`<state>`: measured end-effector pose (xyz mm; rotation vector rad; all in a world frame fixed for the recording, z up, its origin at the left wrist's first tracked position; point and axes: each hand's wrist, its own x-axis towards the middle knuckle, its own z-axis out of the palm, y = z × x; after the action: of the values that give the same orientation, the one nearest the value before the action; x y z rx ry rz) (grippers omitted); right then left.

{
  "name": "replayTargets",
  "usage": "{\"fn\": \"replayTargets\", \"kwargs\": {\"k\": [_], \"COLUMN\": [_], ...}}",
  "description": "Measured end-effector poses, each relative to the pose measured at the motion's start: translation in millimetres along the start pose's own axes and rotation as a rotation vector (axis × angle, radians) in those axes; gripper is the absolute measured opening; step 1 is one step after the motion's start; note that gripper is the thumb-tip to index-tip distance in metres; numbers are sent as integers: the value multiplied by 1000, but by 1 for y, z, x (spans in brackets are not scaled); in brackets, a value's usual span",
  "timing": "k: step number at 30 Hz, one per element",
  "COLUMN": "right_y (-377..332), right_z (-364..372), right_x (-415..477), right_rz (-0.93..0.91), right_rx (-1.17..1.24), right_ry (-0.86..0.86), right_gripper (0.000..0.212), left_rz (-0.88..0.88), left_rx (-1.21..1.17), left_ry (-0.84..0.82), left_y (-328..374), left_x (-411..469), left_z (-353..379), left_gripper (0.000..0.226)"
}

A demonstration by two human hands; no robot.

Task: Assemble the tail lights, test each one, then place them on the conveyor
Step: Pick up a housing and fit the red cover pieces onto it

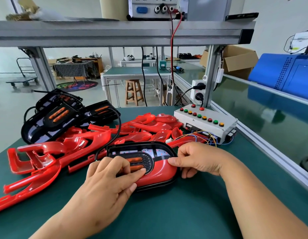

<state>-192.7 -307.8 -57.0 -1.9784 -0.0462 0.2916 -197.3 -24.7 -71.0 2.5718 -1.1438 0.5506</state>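
Assembly is proceeding at near centre: left hand (pixel 113 176) is pressing the red lens (pixel 160 171) down flat, right hand (pixel 196 159) is pinching the black housing (pixel 113 149) at its right end; snapping the lens home is likely needing even pressure.

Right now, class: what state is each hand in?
Left hand: open, fingers pressing the glossy red plastic lens into its black housing.
Right hand: closed, pinching that lens's right end.
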Motion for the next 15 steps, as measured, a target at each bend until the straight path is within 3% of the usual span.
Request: {"fn": "replayTargets", "kwargs": {"k": [5, 10, 15], "right_y": [-6, -7, -11], "right_z": [6, 16, 22], "right_x": [2, 6, 6], "right_rz": [86, 122, 95], "right_rx": [72, 9, 103], "right_ry": [26, 52, 104], "right_gripper": [75, 54, 51], "left_rz": [-181, -395, -667], "left_rx": [-222, -561, -1011], "left_ry": [-57, 60, 212], "left_y": [3, 4, -1], "left_x": [-4, -1, -1], "left_z": [2, 3, 1], "left_gripper": [39, 66, 80]}}
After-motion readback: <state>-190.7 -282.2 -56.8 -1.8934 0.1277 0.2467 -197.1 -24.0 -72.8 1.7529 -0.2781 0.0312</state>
